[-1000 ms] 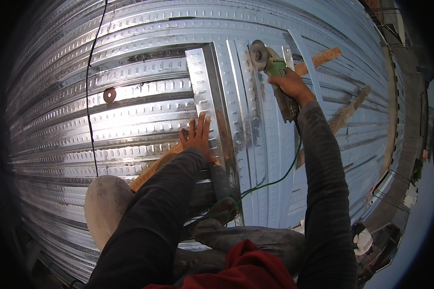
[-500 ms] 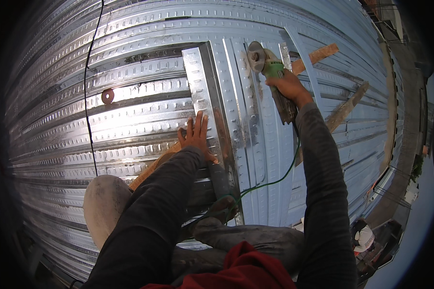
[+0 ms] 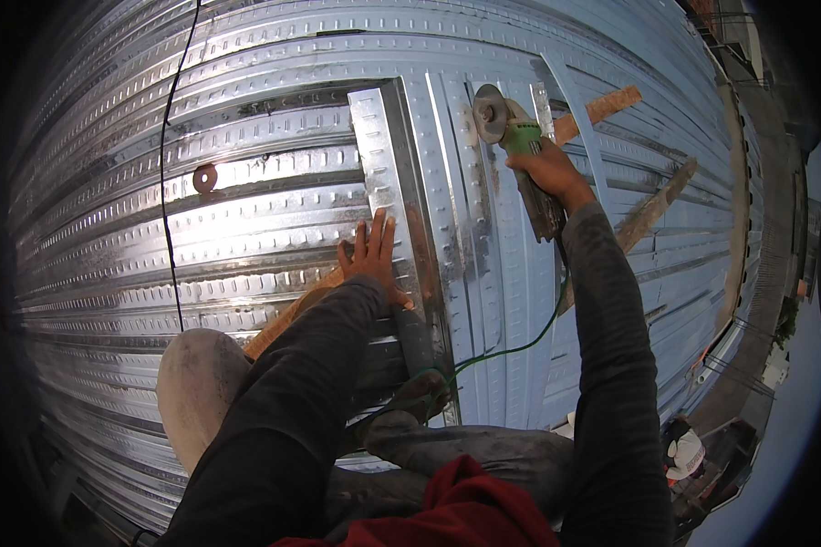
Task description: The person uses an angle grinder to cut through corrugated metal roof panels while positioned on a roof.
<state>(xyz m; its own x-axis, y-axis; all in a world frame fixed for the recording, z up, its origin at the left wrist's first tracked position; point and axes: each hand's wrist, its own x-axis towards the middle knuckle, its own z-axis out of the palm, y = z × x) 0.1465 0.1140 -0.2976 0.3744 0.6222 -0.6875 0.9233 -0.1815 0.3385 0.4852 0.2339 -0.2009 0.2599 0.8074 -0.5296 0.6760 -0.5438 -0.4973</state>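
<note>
My right hand (image 3: 553, 171) is wrapped round the body of a green angle grinder (image 3: 523, 139). The round disc (image 3: 490, 114) of the grinder points away from me, over the ribbed sheets to the right of the metal strip. From its rear end a green cord (image 3: 511, 350) curves back toward my foot. My left hand (image 3: 370, 258) lies flat with fingers spread on a narrow embossed metal strip (image 3: 371, 146). That strip rests across the ribbed metal decking (image 3: 274, 196). Whether the disc is spinning cannot be made out.
A loose brown cutting disc (image 3: 205, 179) lies on the decking at left, beside a black cable (image 3: 163, 173). Wooden planks (image 3: 602, 108) (image 3: 659, 202) lie at right; another board (image 3: 292, 310) is partly under my left arm. A person (image 3: 684, 453) is at the lower right, beyond the decking edge.
The grinder has shifted slightly to the right and turned a little, so its disc shows more of its face. My left hand stays in place on the strip.
</note>
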